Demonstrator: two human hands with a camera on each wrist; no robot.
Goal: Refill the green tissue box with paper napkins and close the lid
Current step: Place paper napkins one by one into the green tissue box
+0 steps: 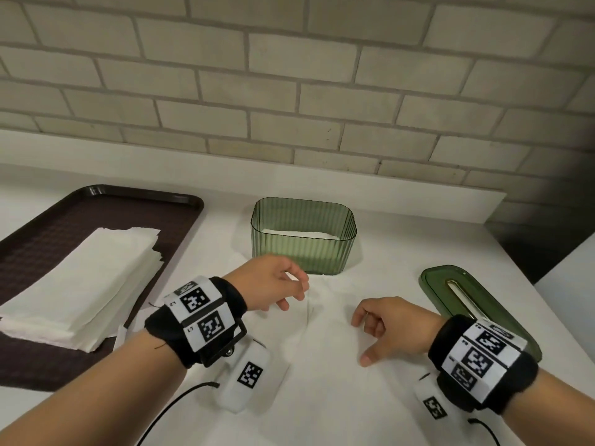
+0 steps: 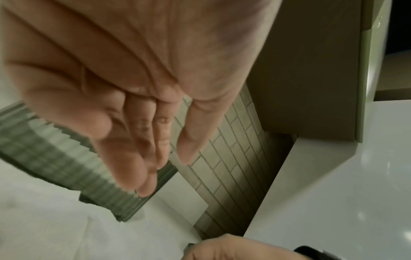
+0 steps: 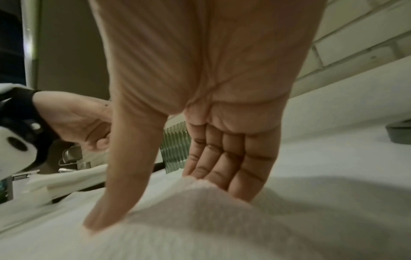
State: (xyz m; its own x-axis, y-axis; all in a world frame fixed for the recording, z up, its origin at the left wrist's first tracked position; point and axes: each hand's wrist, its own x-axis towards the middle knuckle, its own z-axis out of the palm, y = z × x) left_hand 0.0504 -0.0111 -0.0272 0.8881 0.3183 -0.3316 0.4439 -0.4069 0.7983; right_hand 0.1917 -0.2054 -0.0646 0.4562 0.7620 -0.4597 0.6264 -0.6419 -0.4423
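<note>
White counter (image 1: 402, 226) under a pale brick wall carries the ribbed translucent green tissue box (image 1: 302, 241) at twelve o'clock, lidless, with a few napkins inside. Its green slotted lid (image 1: 467, 304) lies at three o'clock and the white napkin stack (image 1: 80, 284) waits on a brown tray (image 1: 38, 226) at nine, so most filling and the closing remain. Left hand (image 1: 273, 281) hovers relaxed, holding nothing. Only the right wrist view shows the right hand (image 3: 200, 123) pressing thumb and fingertips onto a loose white napkin sheet (image 3: 211, 219).

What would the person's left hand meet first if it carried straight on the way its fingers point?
Most likely the green box. The left hand points toward its near wall, close in front, above the napkin lying on the counter. Depth is hard to judge, so contact height is uncertain.
</note>
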